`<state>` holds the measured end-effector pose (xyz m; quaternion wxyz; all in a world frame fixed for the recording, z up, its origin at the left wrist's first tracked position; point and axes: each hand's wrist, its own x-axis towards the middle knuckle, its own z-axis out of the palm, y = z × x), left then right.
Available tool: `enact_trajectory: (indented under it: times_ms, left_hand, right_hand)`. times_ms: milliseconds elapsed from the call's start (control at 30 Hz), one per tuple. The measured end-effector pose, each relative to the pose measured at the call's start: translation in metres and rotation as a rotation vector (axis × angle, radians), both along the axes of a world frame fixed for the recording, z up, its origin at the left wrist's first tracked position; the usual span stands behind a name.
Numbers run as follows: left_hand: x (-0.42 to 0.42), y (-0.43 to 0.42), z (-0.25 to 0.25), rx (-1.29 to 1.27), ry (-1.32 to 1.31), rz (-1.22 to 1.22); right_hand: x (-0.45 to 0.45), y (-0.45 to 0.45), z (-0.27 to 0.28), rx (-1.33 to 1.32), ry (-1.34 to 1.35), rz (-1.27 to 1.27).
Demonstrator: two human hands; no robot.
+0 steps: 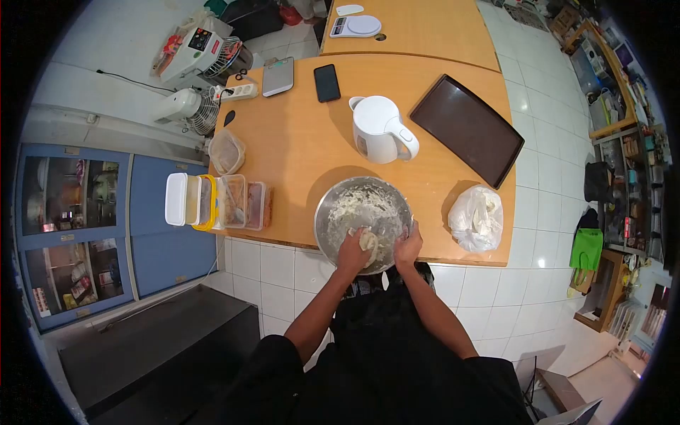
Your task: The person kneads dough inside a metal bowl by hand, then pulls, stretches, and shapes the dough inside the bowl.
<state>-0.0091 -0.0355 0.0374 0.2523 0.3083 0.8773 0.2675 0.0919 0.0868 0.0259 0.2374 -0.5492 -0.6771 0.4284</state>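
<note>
A round metal mixing bowl [328, 237] stands at the table's front edge, with pale flour and scraps stuck to its inside. My left hand [351, 251] reaches down into it, fingers curled against a lump of dough [369, 241]; part of that lump is hidden by the hand. On the bowl's right side, my right hand [408, 246] grips the rim, thumb side up. To the right of the bowl lies a white plastic bag [476, 219] with pale contents. Behind the bowl stands a white electric kettle [381, 127].
A dark baking tray [467, 127] lies at the right of the wooden table [290, 156]. Plastic containers [230, 202] line the left edge. Farther back are a phone [327, 83], a flat scale [278, 76] and a white kitchen scale [356, 26]. Stand mixers [191, 110] stand beyond the left side.
</note>
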Motion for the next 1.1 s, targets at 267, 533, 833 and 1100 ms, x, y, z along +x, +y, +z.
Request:
enact_trajectory:
  times_ms: [267,533,833,1100]
  left_hand:
    - [-0.007,0.023,0.006,-0.255,0.250,0.050]
    - [0.013,0.018,-0.045,-0.336,0.193,-0.150]
    - [-0.034,0.060,-0.093,-0.059,0.553,-0.166]
    - [-0.059,0.080,-0.093,-0.152,0.483,-0.065]
  right_hand:
    - [0.003,-0.006,-0.006,0.085,0.001,0.027]
    - [0.003,-0.005,0.008,0.021,0.048,0.074]
    - [0.012,-0.001,-0.002,0.044,-0.066,0.143]
    - [0.009,-0.002,-0.007,-0.011,-0.163,0.093]
